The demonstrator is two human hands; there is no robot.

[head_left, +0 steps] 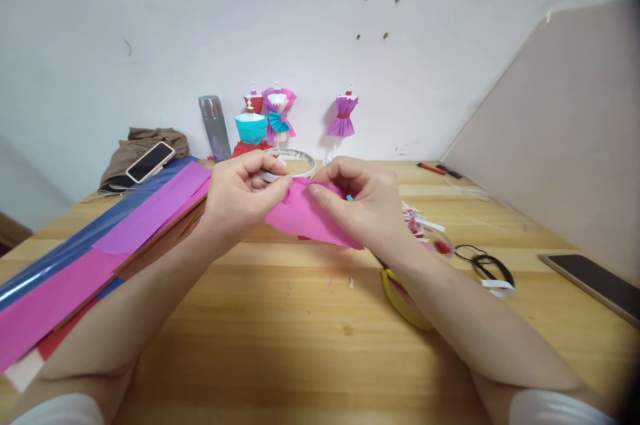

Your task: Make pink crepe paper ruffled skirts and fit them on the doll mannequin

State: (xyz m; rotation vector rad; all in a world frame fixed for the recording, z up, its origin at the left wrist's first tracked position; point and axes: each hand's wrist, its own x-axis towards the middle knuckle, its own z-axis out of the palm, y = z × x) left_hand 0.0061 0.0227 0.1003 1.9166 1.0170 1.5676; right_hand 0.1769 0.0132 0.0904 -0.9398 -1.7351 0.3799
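Observation:
Between my two hands a piece of pink crepe paper (315, 215) is held up above the table, its lower edge hanging free. My left hand (245, 188) pinches its upper left corner between thumb and fingers, and a small white strip shows by those fingers. My right hand (363, 201) pinches the top edge further right, thumb in front. The paper looks gathered along the top between the thumbs. Just behind my hands lies a roll of tape (311, 161), partly hidden. Below my right forearm is a yellow-handled tool (400, 305), mostly covered by the arm.
Coloured paper sheets (150, 208) lie at the left beside a phone (151, 162) on brown cloth. A flask (215, 128) and several small dress forms (343, 115) in paper dresses stand along the wall. To the right are paper scraps (417, 221), a black cord (493, 268) and another phone (595, 285).

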